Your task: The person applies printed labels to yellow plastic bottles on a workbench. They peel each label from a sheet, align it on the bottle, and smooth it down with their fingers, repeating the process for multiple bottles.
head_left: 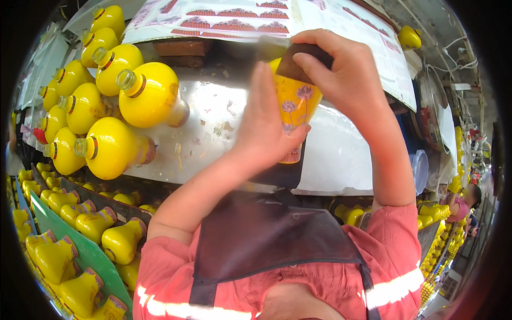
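A glossy yellow vase (pixel 312 104) with purple lotus flowers lies in front of me, over a dark cloth (pixel 288 173) on the bench. Along its left side my left hand (pixel 264 120) grips it, thumb across the lower part; the fingertips are blurred. My right hand (pixel 341 61) pinches a flat dark brown scraper (pixel 304 63) between thumb and fingers, and lays it against the vase's upper part. The vase's far end is hidden behind the scraper and my hands.
Several finished-looking yellow vases (pixel 152 96) stand on the left of the metal bench (pixel 202 114). Sheets of printed decals (pixel 234 24) cover the back. More vases (pixel 93 221) fill racks at lower left, beside a green board (pixel 80 234). Another person (pixel 465 205) is far right.
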Demonstrator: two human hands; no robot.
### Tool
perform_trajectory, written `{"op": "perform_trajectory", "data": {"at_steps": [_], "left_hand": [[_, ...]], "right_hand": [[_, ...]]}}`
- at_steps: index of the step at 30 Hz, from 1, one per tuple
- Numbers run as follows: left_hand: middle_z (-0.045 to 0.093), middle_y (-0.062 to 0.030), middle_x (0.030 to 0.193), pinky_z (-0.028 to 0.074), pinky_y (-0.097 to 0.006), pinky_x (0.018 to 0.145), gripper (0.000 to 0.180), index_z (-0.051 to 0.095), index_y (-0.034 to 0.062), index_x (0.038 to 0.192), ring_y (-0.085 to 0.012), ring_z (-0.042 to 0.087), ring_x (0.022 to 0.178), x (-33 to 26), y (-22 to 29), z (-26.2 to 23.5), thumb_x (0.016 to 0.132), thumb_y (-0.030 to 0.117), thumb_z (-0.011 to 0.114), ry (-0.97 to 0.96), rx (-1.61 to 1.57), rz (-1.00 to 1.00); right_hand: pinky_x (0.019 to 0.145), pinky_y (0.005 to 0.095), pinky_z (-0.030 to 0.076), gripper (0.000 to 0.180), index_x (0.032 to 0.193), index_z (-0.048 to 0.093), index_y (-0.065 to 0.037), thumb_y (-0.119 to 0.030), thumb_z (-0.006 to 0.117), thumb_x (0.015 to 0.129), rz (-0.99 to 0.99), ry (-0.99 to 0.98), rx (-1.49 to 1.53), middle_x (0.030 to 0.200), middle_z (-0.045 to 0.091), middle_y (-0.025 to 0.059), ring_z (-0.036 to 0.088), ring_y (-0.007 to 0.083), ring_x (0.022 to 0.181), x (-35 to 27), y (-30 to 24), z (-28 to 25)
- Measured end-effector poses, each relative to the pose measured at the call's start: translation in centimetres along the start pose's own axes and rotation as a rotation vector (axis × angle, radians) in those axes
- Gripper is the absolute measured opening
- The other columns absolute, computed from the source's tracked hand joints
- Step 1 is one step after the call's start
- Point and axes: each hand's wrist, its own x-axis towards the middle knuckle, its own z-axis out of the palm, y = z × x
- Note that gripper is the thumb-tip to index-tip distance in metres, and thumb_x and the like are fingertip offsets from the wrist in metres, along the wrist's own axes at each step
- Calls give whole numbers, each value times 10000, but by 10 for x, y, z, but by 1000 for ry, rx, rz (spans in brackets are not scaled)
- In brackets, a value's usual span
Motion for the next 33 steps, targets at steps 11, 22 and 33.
{"op": "perform_trajectory", "data": {"at_steps": [11, 22, 33], "left_hand": [[149, -352, 1657, 205, -489, 1281, 1251, 23, -71, 1620, -490, 187, 1557, 1, -12, -4, 779, 319, 863, -33, -133, -19], [437, -117, 1564, 436, -411, 1149, 774, 93, 104, 1655, -236, 491, 1394, 20, -2, -11, 1109, 600, 325, -155, -1161, -290], [312, -114, 1668, 274, -435, 1265, 720, 102, 96, 1669, -254, 328, 1535, 18, 14, -22, 1131, 560, 216, -132, -1170, -349]], "right_hand": [[818, 274, 576, 242, 1140, 742, -16, -24, 784, 902, -48, 368, -120, 973, 774, 85, 738, 158, 895, -44, 12, 13], [676, 353, 535, 317, 1016, 729, -85, -102, 746, 700, -553, 196, -251, 804, 558, 34, 663, 225, 804, -128, -20, 53], [684, 374, 534, 290, 1019, 758, -164, -110, 740, 734, -570, 360, -249, 779, 574, 27, 619, 227, 718, -97, -15, 46]]}}
